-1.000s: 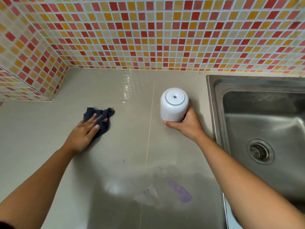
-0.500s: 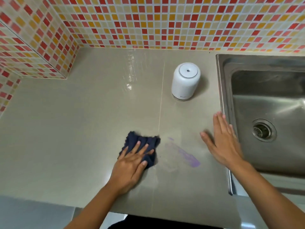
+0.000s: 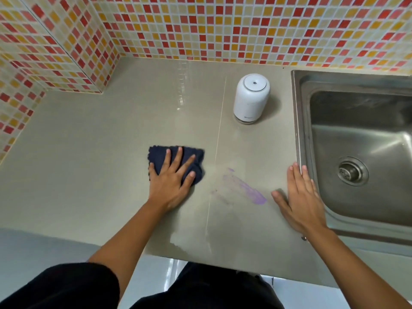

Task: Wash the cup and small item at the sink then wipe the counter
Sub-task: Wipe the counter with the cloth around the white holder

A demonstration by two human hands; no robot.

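My left hand (image 3: 172, 179) presses flat on a dark blue cloth (image 3: 160, 157) on the grey counter (image 3: 89, 152), fingers spread over it. A purple smear (image 3: 247, 190) lies on the counter to the right of the cloth. My right hand (image 3: 301, 197) rests flat and empty on the counter next to the sink's left rim, just right of the smear. A white cup-shaped container (image 3: 250, 98) stands upside down near the back, left of the sink (image 3: 356, 134).
The steel sink has a drain (image 3: 350, 171) in its basin. Mosaic tile walls (image 3: 200, 25) close the back and the left corner. The counter's front edge (image 3: 200, 257) runs just in front of my body. A wet patch shines near that edge.
My right hand let go of the white container and moved down to rest flat by the sink. My left hand slid the cloth from the back left toward the smear.
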